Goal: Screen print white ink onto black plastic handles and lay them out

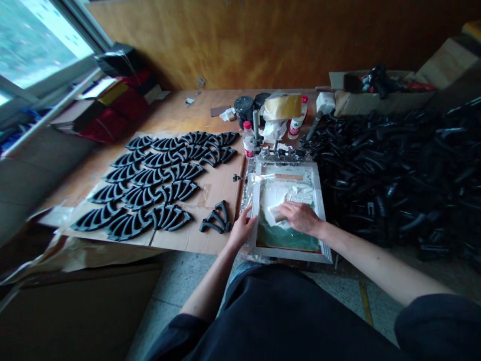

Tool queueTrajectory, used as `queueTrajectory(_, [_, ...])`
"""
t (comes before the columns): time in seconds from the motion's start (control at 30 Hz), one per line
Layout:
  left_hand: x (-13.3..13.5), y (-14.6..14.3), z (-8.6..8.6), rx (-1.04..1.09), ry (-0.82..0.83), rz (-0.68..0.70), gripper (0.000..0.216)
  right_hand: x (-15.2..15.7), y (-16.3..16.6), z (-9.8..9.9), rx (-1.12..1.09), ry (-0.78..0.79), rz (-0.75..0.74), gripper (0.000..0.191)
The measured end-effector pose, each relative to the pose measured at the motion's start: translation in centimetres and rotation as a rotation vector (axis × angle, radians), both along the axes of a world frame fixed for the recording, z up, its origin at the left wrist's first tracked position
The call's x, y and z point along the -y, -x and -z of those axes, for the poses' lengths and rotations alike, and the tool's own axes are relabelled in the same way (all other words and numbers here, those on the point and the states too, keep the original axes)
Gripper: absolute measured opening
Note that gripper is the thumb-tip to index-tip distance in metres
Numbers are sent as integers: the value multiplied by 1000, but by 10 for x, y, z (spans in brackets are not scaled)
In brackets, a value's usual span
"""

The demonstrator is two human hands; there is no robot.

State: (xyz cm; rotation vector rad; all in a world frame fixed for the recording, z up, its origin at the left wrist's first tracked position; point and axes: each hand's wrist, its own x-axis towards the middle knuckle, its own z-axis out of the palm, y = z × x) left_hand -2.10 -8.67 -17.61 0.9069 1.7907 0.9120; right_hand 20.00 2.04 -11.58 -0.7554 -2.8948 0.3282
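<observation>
A metal-framed printing screen lies in front of me, smeared with white ink over a green mesh. My right hand is closed on a squeegee that rests in the white ink. My left hand grips the frame's left edge, fingers curled over it. Just left of that hand a black curved plastic part lies alone on the cardboard sheet.
Rows of black curved parts cover the cardboard on the left. A big heap of the same black parts fills the right side. Bottles, dark jars and a tape roll stand behind the screen. Boxes sit at the back right.
</observation>
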Motion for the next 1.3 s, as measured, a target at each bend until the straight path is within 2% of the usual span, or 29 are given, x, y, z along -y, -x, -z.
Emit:
queueTrajectory(0.07, [1,-1,-1,19,2,-13,58,2,-12,-3,-19,52,-131,24])
queueTrajectory(0.1, [1,-2,-1,29,4,-20,58,0,-14,-6,-28,90,-148,23])
queueTrajectory(0.17, [0,-2,-3,46,7,-36,57,-6,-13,-9,-65,136,-82,17])
queueTrajectory(0.27, [0,-3,-7,57,0,-42,58,-6,-7,-3,-156,71,66,19])
queueTrajectory(0.37, [1,-3,-10,52,-3,-32,59,7,-10,9,-189,28,-14,30])
queueTrajectory(0.43, [1,-3,-13,51,3,-26,59,12,-14,11,-191,59,-69,27])
queueTrajectory(0.47, [1,-3,-15,54,7,-22,59,10,-13,10,-200,76,-50,23])
queueTrajectory(0.53, [2,-2,-22,68,7,-8,62,-2,-5,0,-237,96,58,21])
queueTrajectory(0.67, [3,2,-50,146,-42,28,69,-54,15,-36,-286,27,325,48])
queueTrajectory(0.73, [1,3,-71,192,-105,34,64,-83,4,-54,-300,3,442,49])
queueTrajectory(0.83, [-10,2,-106,275,-238,-2,57,-114,-43,-63,-436,-24,652,28])
queueTrajectory(0.9, [-25,-1,-130,322,-372,-42,56,-118,-73,-52,-481,-36,767,28])
queueTrajectory(0.97, [-45,-4,-152,332,-506,-58,51,-105,-86,-27,-450,-15,794,33])
queueTrajectory(1.07, [-70,-10,-168,342,-599,-66,51,-64,-68,18,-326,47,649,25])
queueTrajectory(1.13, [-74,-17,-161,385,-610,-135,55,-35,-45,40,-171,49,528,19])
queueTrajectory(1.2, [-63,-29,-139,470,-507,-184,57,-11,-21,48,-8,43,482,19])
queueTrajectory(1.3, [-28,-55,-92,662,-32,-55,63,18,8,39,55,55,556,13])
